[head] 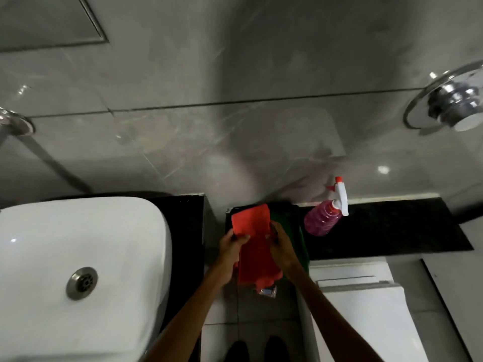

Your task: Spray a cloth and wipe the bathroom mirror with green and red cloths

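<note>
A red cloth (254, 244) is stretched between both of my hands over the black ledge. My left hand (231, 250) grips its left edge and my right hand (282, 248) grips its right edge. Under it, to the right, a green cloth (290, 226) lies on the black ledge (392, 228), mostly hidden. A spray bottle (326, 215) with pink liquid, a white trigger head and a red nozzle stands on the ledge to the right of the cloths. No mirror is in view.
A white washbasin (78, 257) with a metal drain fills the lower left. A white toilet cistern and lid (366, 304) sit at lower right. Grey tiled wall is ahead, with a chrome fitting (449, 103) at upper right. My shoes (256, 351) show on the floor.
</note>
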